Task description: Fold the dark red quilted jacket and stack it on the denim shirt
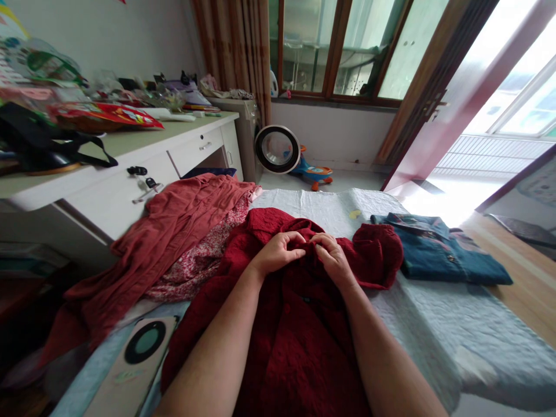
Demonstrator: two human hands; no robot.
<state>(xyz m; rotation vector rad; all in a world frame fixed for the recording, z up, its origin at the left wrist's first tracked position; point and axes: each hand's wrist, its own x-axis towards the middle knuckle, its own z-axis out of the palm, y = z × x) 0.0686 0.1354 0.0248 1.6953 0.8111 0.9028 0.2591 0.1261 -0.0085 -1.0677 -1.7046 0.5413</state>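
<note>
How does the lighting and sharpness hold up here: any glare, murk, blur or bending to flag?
Head view, throughout: daylight blows out the doorway; the lower left corner sinks into shadow; the dark red garment loses some fold detail; wide-angle stretch tilts the door; left hand and right hand look fairly clear, the outer edges softer.

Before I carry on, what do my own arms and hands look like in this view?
Your left hand and right hand are both ungloved, with no ring or watch that I can make out. The left forearm and right forearm show no sleeve, cable or marking down to the picture's bottom edge.
</note>
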